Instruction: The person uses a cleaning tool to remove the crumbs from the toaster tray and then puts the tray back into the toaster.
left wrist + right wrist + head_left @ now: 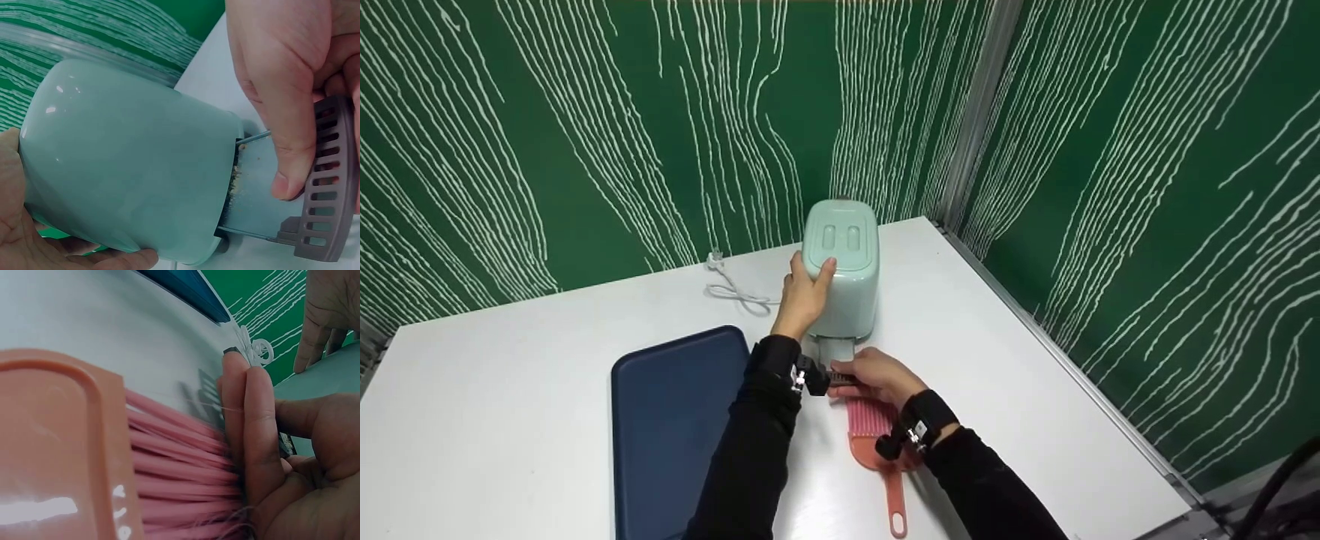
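A mint-green toaster (pixel 844 307) stands on the white table with its end toward me. My left hand (pixel 804 296) grips its top near corner, thumb on top and fingers down the side. The crumb tray (pixel 256 188) sticks partway out of the toaster's low end, with crumbs lying along the slot. In the left wrist view, my right hand (pixel 281 79) pinches the tray's slotted grey handle (pixel 329 188), thumb on its upper side. Just below that hand lies an orange brush (pixel 877 450) with pink bristles (pixel 180 467), which reach close to the fingers in the right wrist view.
A dark blue tray (pixel 675 427) lies on the white table (pixel 495 420) left of my forearms. A coiled white cord with a plug (pixel 715 260) lies behind it, left of the toaster. Green walls with white lines (pixel 607 135) border the table's back and right.
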